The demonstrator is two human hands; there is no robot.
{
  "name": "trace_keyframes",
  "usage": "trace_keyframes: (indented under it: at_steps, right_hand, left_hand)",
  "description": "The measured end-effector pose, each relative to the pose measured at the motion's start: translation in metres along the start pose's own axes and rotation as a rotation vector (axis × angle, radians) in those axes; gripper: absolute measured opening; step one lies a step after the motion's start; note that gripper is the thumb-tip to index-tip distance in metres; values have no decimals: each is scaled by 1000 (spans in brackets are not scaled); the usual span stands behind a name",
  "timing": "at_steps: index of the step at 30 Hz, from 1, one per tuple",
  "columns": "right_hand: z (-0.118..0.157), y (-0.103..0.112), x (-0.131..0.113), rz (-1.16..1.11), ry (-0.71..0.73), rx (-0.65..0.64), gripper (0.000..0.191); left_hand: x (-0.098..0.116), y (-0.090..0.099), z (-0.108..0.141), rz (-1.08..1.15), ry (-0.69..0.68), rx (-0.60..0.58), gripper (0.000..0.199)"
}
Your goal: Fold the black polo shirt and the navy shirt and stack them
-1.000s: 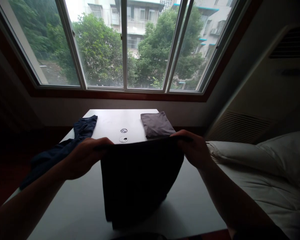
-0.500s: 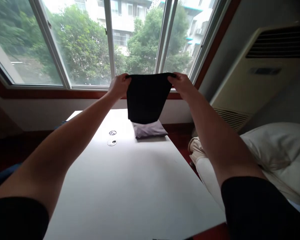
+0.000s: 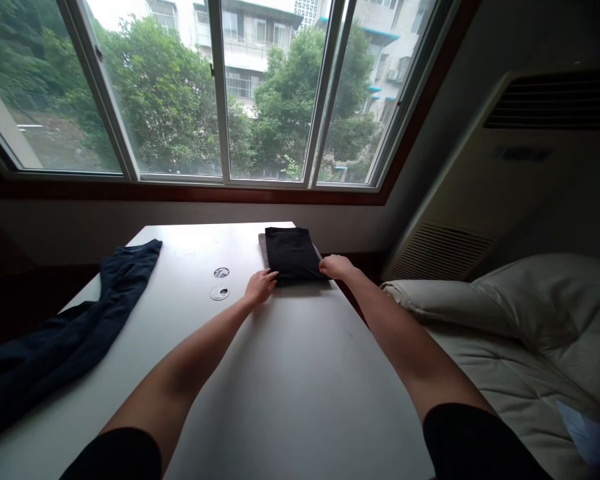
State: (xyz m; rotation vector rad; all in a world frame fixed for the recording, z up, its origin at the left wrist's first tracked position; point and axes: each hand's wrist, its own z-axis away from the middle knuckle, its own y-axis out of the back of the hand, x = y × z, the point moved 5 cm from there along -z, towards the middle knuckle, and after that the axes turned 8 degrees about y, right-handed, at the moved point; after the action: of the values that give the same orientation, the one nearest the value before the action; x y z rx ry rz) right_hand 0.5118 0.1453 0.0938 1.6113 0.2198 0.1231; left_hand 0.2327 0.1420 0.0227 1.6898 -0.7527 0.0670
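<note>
The folded black cloth square (image 3: 293,253) looks matt and smooth, the long dark-blue cloth garment (image 3: 123,283) matt and rumpled. The flat white tabletop (image 3: 300,387) has a smooth, faintly glossy finish; the red-brown window frame (image 3: 180,193) looks wooden.

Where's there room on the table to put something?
White tabletop lies bare between the right forearm and left forearm, and between the left forearm and the navy garment. The far right corner is crowded: folded black cloth over folded gray cloth, left hand and right hand at the near corners.
</note>
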Motion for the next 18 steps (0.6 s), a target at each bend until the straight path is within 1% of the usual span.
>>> trace_keyframes:
  at_steps: [2,4,6,8,10,12,14,15,16,18]
  right_hand:
    - [-4,-3,-15,10,24,64,17]
    - [-9,-5,-35,15,69,157,28]
    - [-13,-14,-56,10,86,246,41]
    - [-15,-32,-75,-6,54,280,51]
    - [-15,-59,-92,-19,16,210,60]
    - [-15,-86,-105,-20,-3,87,72]
    - [-15,-102,-111,-33,-16,6,81]
    - [-16,-105,-112,-58,-24,7,80]
    - [-17,-105,-111,-98,-30,37,73]
    - [-18,-99,-108,-198,-28,158,54]
  left_hand:
    - [-2,-7,7,-4,-11,-4,44]
    - [-1,-7,12,-9,-59,-11,40]
    - [-1,-3,20,-10,-133,-21,35]
    - [-5,7,30,-18,-180,-2,34]
    - [-21,24,41,-50,-161,60,35]
    - [-48,47,54,-113,-95,129,34]
    - [-88,74,68,-189,13,167,31]
    - [-112,89,76,-227,88,181,29]
    - [-139,106,85,-267,177,202,29]
    - [-193,143,107,-345,397,265,32]
